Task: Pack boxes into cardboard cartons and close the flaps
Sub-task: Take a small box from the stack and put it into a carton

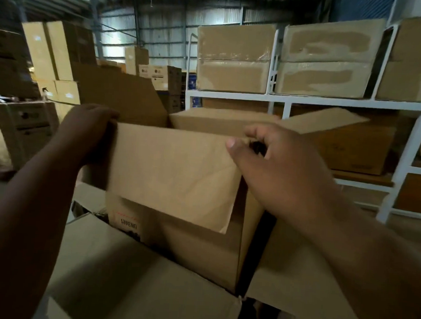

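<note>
The carton (175, 231) stands in the middle of the view with its top open, and everything else is placed from it. Far to its left are stacks of tall cardboard boxes (56, 51). At the carton's upper left corner the left hand (88, 124) has its fingers curled over the top edge of the near flap (174, 172), gripping it. That flap hangs folded outward over the carton's front wall, above some upside-down printing. The left flap (124, 97) stands upright behind the left hand. At the near flap's upper right corner the right hand (273, 160) pinches the edge between thumb and curled fingers. The right flap (325, 119) tilts outward beyond that hand. Behind and to the right of the carton stands a white metal rack (306, 100) holding taped boxes (235, 57).
</note>
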`<state>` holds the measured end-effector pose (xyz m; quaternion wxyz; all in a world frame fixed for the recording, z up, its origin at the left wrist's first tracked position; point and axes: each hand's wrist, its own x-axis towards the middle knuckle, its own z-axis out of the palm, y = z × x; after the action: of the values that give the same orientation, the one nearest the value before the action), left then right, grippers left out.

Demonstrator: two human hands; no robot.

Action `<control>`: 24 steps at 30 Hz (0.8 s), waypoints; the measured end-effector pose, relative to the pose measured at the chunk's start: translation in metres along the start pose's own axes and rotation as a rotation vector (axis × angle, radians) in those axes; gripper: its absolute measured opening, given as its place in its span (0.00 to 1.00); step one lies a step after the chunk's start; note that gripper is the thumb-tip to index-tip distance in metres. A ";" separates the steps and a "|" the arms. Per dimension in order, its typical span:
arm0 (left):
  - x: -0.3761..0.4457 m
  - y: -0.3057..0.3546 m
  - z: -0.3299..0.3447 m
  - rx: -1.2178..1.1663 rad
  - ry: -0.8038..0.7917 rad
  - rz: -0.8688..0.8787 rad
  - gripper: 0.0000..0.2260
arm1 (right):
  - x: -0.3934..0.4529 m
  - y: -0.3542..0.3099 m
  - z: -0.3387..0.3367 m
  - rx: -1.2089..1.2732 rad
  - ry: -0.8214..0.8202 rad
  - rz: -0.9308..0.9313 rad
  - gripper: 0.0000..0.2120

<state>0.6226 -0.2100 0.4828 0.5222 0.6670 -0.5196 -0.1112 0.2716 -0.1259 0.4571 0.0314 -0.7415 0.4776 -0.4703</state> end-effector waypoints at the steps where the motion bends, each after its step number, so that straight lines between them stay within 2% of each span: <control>1: -0.004 -0.013 0.009 0.005 -0.016 -0.021 0.16 | -0.010 0.011 0.012 0.000 -0.043 0.061 0.26; 4: -0.025 -0.052 0.044 -0.060 -0.076 -0.175 0.07 | -0.041 0.048 0.039 0.051 -0.219 0.268 0.33; 6: -0.033 -0.078 0.068 -0.038 -0.159 -0.271 0.07 | -0.060 0.070 0.051 0.098 -0.299 0.382 0.35; 8: -0.037 -0.094 0.085 0.030 -0.266 -0.283 0.10 | -0.076 0.088 0.058 0.109 -0.308 0.434 0.35; 13: -0.045 -0.088 0.097 0.066 -0.366 -0.334 0.14 | -0.083 0.130 0.052 0.088 -0.252 0.448 0.26; 17: -0.059 -0.087 0.128 0.123 -0.360 -0.255 0.17 | -0.066 0.162 0.030 0.054 -0.242 0.513 0.21; 20: -0.062 -0.093 0.144 0.157 -0.328 -0.189 0.17 | -0.062 0.166 0.021 -0.001 -0.314 0.513 0.21; 24: -0.059 -0.112 0.136 0.267 -0.292 -0.193 0.11 | -0.081 0.145 0.031 -0.143 -0.484 0.451 0.24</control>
<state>0.5677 -0.2506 0.3099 0.3356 0.7536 -0.5336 -0.1862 0.1875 -0.1571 0.3145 0.1951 -0.7075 0.6402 -0.2270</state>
